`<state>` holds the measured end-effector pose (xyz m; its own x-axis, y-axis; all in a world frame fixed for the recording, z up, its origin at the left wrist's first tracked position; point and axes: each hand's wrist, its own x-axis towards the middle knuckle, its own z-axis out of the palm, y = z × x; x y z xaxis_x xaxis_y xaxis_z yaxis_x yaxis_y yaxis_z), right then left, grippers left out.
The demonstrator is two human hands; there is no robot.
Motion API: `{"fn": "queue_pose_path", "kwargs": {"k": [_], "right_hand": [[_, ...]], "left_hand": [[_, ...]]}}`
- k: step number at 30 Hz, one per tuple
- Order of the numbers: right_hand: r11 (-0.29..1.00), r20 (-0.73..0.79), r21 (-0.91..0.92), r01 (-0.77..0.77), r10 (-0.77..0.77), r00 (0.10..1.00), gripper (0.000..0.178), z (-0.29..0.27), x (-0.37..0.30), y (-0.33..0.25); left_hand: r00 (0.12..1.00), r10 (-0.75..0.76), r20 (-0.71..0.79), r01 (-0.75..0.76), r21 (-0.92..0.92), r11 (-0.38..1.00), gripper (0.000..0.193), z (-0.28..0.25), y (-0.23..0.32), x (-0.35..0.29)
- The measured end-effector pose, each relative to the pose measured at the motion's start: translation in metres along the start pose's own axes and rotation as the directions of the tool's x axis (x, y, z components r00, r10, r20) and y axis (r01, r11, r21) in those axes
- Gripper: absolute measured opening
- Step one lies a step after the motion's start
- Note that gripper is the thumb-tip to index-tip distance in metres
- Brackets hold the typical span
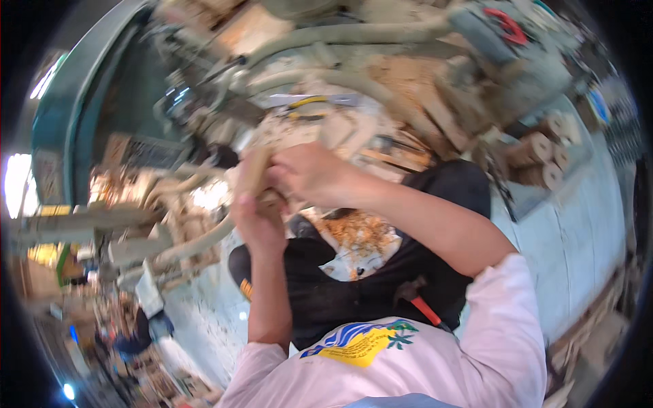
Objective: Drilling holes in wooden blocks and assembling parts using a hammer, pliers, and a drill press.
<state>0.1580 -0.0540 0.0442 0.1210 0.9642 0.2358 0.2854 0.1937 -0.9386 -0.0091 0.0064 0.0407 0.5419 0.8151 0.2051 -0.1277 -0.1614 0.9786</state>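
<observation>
A pale, flat-sided piece of wood [256,171] stands up between my hands in front of my lap. My left hand [257,221] is closed round its lower part. Against its right side presses my right hand [314,173], fingers curled; blur and the hand itself hide whether it grips the wood or something small. On my dark trousers, near the right thigh, lies a hammer [427,309] with a red handle. Orange-brown wood shavings [364,234] cover a white sheet [371,264] between my legs.
Ahead lie a yellow-and-black hand tool [307,102] and long curved wooden pieces [354,32]. Cut round logs [534,153] are stacked at the right. A green metal machine frame [61,129] rises at the left, above more curved wood [197,248].
</observation>
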Motion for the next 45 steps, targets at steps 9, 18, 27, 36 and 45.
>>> {"fn": "queue_pose_path", "kwargs": {"k": [9,18,27,36,45], "right_hand": [[0.979,-0.309,-0.045,0.198,-0.202,0.929,0.025,-0.001,-0.006,-0.008],[0.702,-0.127,-0.507,0.5,-0.634,0.763,0.045,-0.021,-0.033,-0.033],[0.844,-0.931,-0.359,-0.397,-0.356,0.083,0.044,-0.253,-0.224,-0.077],[0.68,-0.911,0.249,-0.69,0.405,0.07,0.049,-0.364,-0.391,0.051],[0.782,-0.943,0.003,-0.623,0.209,0.258,0.042,-0.39,-0.395,0.067]], "left_hand": [[0.995,-0.094,0.017,0.093,-0.379,0.921,0.084,-0.008,0.007,0.007],[0.962,-0.04,0.269,0.177,-0.509,0.842,0.078,0.021,0.044,-0.007],[0.884,-0.368,0.289,0.464,-0.441,0.768,0.042,-0.011,0.006,-0.04],[0.82,-0.552,0.151,0.532,-0.557,0.638,0.037,-0.004,-0.01,-0.051],[0.765,-0.634,0.111,0.579,-0.55,0.602,0.044,-0.028,-0.031,-0.069]]}}
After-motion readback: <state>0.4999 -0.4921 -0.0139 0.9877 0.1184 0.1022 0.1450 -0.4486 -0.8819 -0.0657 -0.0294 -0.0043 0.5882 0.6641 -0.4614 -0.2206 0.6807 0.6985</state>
